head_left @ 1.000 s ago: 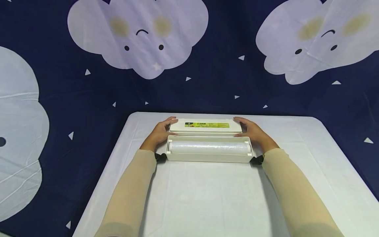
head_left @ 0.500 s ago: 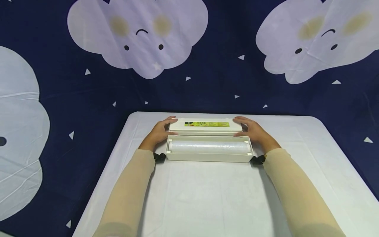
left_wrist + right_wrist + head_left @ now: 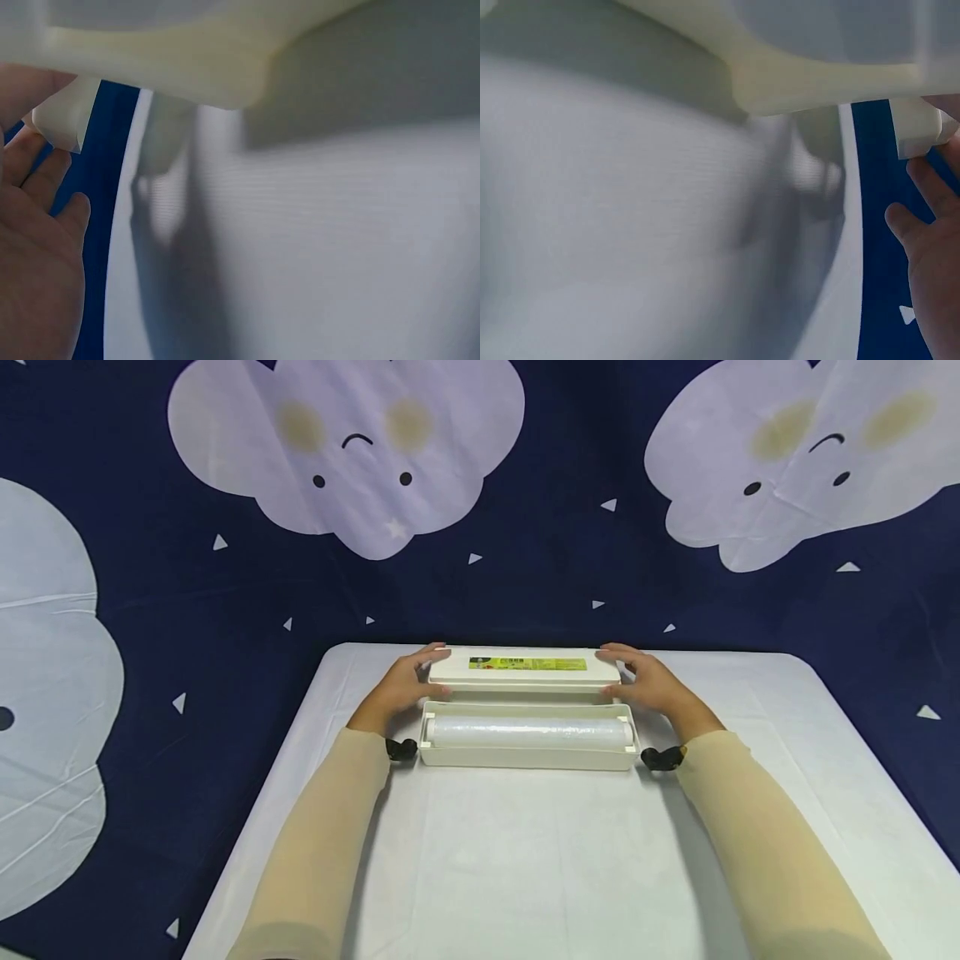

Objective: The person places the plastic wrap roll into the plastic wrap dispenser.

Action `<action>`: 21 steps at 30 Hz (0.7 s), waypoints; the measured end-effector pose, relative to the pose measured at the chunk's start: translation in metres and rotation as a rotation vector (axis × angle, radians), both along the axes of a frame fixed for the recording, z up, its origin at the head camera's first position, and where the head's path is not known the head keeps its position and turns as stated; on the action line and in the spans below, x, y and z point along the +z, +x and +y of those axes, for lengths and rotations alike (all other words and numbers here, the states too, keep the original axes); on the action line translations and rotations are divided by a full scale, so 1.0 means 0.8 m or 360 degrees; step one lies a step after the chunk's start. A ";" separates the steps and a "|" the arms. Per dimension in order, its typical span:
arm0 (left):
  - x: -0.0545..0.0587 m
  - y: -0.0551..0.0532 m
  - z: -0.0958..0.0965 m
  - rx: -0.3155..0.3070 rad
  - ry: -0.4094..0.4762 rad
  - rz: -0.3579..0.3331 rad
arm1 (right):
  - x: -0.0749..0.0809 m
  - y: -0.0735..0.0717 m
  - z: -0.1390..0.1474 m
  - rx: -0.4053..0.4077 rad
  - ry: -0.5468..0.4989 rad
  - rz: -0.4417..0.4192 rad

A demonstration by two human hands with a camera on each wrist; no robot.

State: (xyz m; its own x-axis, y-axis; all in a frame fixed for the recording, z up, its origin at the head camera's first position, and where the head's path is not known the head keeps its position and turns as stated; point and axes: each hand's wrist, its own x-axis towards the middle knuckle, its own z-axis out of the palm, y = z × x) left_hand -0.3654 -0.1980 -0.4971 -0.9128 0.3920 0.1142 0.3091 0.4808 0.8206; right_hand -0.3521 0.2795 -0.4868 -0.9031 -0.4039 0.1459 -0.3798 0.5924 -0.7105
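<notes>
A long white lid with a yellow-green label is held level behind an open cream box, close over the table. My left hand grips its left end, thumb on the near side and fingers on the far side. At the other end my right hand grips it the same way. Inside the box lies a roll of cling film. The left wrist view shows the lid's end at the fingers, and the right wrist view shows its other end. Box corners fill the top of both wrist views.
A white cloth covers the table, whose far edge runs just behind the lid. Beyond it hangs a dark blue backdrop with printed clouds. Black wrist cameras sit close by the box's ends.
Both hands have raised the lid slightly and moved it away from the box, widening the gap between them. The box and the cling film roll have stayed in place.
</notes>
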 end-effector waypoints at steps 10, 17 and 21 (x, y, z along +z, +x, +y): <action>0.014 0.004 -0.009 0.0004 0.0074 0.0001 | 0.013 0.008 0.000 0.0041 -0.0083 0.0053; 0.020 0.011 -0.012 -0.0013 0.0095 0.0015 | 0.018 0.011 0.002 0.0026 -0.0008 0.0048; 0.023 0.015 -0.011 -0.0027 0.0104 0.0012 | 0.019 0.014 0.004 0.0017 0.0004 0.0070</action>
State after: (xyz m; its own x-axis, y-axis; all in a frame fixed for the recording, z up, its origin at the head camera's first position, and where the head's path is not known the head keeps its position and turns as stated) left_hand -0.3533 -0.2066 -0.4791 -0.9051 0.3991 0.1469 0.3230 0.4206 0.8478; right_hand -0.3412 0.2827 -0.4715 -0.8914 -0.4141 0.1843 -0.4170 0.5901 -0.6913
